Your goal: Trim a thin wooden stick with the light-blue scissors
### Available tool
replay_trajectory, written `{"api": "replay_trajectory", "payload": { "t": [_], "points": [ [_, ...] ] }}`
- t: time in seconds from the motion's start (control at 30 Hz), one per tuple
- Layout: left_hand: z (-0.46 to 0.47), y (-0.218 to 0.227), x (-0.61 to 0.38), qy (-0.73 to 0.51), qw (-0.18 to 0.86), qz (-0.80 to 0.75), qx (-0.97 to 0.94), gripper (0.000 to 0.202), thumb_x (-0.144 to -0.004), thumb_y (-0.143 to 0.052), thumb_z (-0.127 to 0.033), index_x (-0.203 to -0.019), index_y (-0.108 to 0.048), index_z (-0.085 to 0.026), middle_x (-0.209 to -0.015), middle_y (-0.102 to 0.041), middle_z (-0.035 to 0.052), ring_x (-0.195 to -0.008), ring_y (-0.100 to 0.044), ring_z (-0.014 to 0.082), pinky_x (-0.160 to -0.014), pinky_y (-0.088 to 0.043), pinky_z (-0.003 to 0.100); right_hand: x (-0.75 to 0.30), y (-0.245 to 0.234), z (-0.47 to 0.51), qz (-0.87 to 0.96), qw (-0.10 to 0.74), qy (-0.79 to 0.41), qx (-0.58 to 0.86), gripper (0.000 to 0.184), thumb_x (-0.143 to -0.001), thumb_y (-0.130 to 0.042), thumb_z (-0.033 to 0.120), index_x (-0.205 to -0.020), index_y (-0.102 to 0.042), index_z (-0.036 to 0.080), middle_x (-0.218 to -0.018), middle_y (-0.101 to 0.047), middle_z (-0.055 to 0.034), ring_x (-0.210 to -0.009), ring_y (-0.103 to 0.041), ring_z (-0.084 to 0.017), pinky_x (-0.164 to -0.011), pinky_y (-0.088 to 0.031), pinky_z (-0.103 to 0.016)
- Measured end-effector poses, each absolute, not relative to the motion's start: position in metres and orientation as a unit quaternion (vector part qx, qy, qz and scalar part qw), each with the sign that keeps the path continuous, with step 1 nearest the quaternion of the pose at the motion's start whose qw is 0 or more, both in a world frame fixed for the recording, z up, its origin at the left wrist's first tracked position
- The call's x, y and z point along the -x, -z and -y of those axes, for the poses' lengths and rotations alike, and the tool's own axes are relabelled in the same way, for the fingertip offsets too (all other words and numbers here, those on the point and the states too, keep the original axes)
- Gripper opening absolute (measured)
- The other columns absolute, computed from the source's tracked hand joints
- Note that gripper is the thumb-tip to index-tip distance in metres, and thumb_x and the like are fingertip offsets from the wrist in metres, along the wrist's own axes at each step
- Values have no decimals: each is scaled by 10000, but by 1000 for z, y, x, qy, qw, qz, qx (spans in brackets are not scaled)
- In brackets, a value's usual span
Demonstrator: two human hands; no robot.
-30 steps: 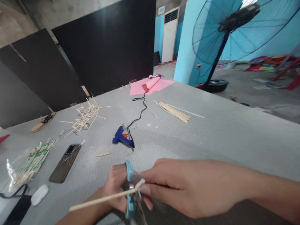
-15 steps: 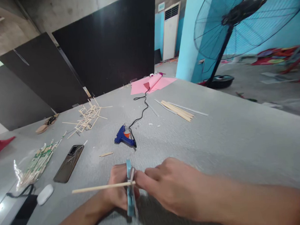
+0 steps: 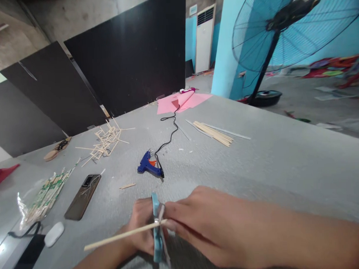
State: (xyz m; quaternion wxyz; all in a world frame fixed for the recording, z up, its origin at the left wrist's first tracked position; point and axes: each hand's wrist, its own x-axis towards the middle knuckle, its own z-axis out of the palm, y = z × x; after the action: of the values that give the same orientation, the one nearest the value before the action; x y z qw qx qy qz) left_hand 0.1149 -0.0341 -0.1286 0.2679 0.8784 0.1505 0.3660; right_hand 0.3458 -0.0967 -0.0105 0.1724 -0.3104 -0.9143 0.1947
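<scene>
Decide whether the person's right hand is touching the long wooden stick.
Touching. The head view shows the right hand pinching the near end of the wooden stick, right beside the blue scissors.

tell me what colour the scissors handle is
Light blue. The scissors handle shows best in the head view, the only one here.

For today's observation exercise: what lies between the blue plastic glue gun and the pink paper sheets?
A thin black cord runs from the blue glue gun to the pink paper; head view.
</scene>
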Motion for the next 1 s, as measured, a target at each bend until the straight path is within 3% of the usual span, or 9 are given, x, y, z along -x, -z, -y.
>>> {"api": "replay_trajectory", "payload": {
  "t": [0.07, 0.17, 0.3, 0.47, 0.63, 0.8, 1.0],
  "points": [
    [36, 123, -122, -421, 241, -113, -867, 438, -863, -542, -598, -642, -450, -231, -534, -391, -32, -437, -384, 111, -431, -307, 269, -354, -7, 89, 876, 154, -358, 283, 314, -1093, -401, 240, -949, -672, 171, -738, -648, 8, -618, -568, -120, -603, -403, -245],
    [39, 116, -127, -431, 233, -102, -866, 397, -883, -586, -511, -657, -423, -228, -541, -441, -38, -446, -399, 101, -437, -293, 256, -360, -15, 77, 815, 111, -523, 225, 396, -1109, -382, 249, -872, -685, 152, -664, -531, 34, -589, -479, -97, -590, -401, -208],
    [39, 115, -125, -432, 237, -108, -864, 488, -856, -633, -641, -674, -457, -225, -548, -453, -49, -444, -386, 95, -434, -301, 253, -357, -6, 73, 801, 125, -551, 199, 385, -1094, -394, 211, -817, -651, 145, -640, -454, 52, -554, -389, -87, -555, -365, -194],
    [38, 120, -123, -433, 215, -119, -867, 501, -883, -560, -656, -645, -468, -225, -514, -449, -23, -434, -422, 114, -438, -325, 270, -351, 2, 91, 867, 209, -389, 230, 280, -1068, -421, 203, -895, -639, 170, -662, -516, 39, -578, -450, -101, -591, -366, -207],
    [37, 122, -122, -419, 182, -115, -882, 497, -925, -424, -669, -723, -501, -221, -533, -440, -12, -421, -431, 124, -432, -348, 277, -346, 17, 101, 911, 197, -220, 289, 173, -1040, -460, 194, -1061, -631, 178, -637, -611, 30, -472, -444, -117, -500, -250, -263],
    [38, 122, -124, -427, 200, -140, -871, 456, -885, -468, -665, -845, -555, -220, -518, -478, -9, -405, -479, 152, -425, -395, 294, -343, 37, 100, 935, 206, -78, 277, 185, -976, -506, 145, -1127, -613, 156, -699, -710, 4, -487, -538, -138, -485, -224, -301],
    [41, 112, -127, -432, 246, -137, -857, 435, -877, -578, -604, -710, -430, -231, -515, -430, -40, -417, -373, 101, -415, -314, 264, -345, 45, 101, 925, 242, 141, 257, 211, -972, -478, 107, -1130, -619, 112, -689, -679, -21, -522, -562, -167, -485, -297, -322]
  ]
}}
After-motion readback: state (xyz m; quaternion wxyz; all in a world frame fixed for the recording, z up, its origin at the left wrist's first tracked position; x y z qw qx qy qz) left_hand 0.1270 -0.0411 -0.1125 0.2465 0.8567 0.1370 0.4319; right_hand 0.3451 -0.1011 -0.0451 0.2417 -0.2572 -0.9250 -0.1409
